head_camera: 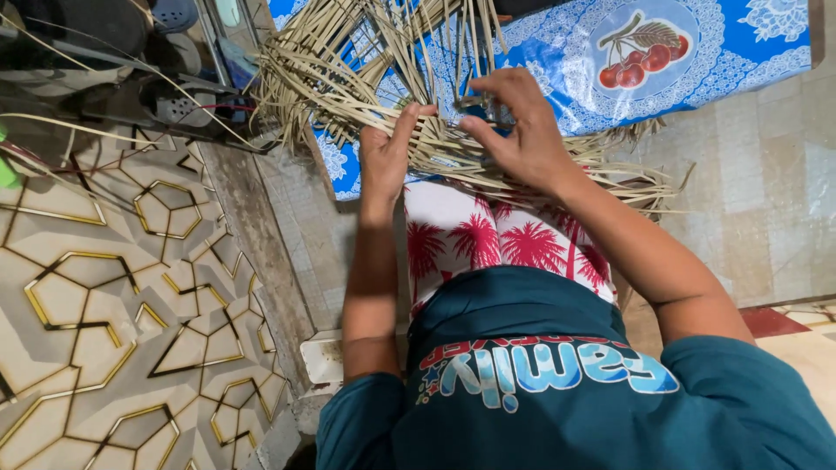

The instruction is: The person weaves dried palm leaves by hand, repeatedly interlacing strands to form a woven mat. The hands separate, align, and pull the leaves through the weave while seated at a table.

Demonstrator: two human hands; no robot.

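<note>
The person wears a short-sleeved teal cotton shirt (557, 392) with colourful printed lettering across the chest, over white shorts patterned with red palm trees (488, 239); both forearms are bare.

Loose strips (348, 78) crowd mat's left; bare cloth (749, 43) open right
</note>
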